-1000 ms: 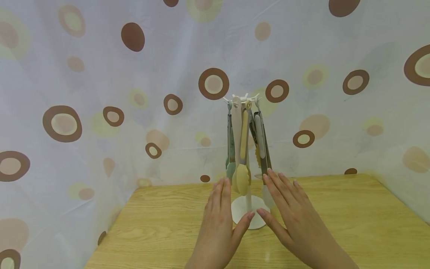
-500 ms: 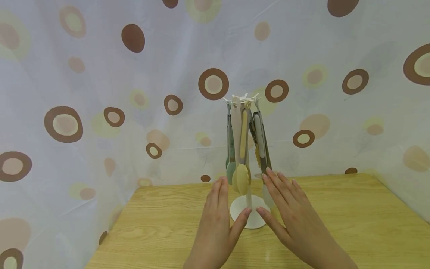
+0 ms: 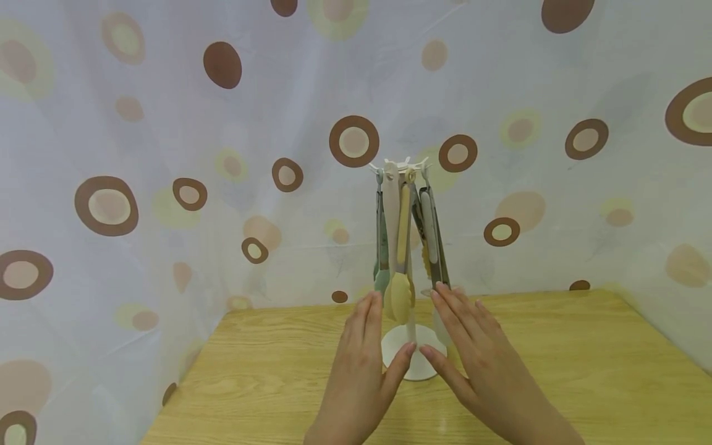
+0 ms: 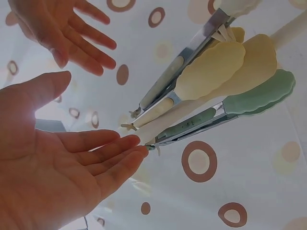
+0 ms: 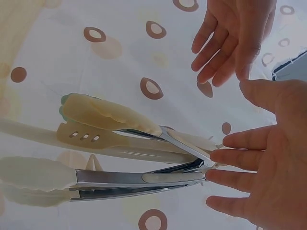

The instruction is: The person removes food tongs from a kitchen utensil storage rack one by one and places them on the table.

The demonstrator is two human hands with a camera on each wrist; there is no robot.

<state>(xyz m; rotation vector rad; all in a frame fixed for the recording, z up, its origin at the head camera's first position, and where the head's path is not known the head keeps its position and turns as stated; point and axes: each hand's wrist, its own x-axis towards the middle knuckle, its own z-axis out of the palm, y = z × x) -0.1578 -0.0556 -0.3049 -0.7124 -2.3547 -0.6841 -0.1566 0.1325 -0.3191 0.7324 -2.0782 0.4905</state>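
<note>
My left hand and right hand hover with straight fingers and hold nothing; in the head view their thumb tips point inward with a small gap between. Beyond them stands a white utensil rack with a round base and hooks on top. From it hang yellow tongs, green tongs, tongs with pale grey grips and a utensil with a long cream handle. A slotted turner shows in the right wrist view. My right fingers partly cover the grey-gripped tongs' lower end in the head view.
The rack stands on a wood-grain table. Behind and to the left hangs a pale sheet patterned with brown, peach and yellow circles, meeting the table's back edge.
My right hand has shifted slightly left. The left hand and its thumb have also drifted a little left. The rack and hanging utensils stay in place.
</note>
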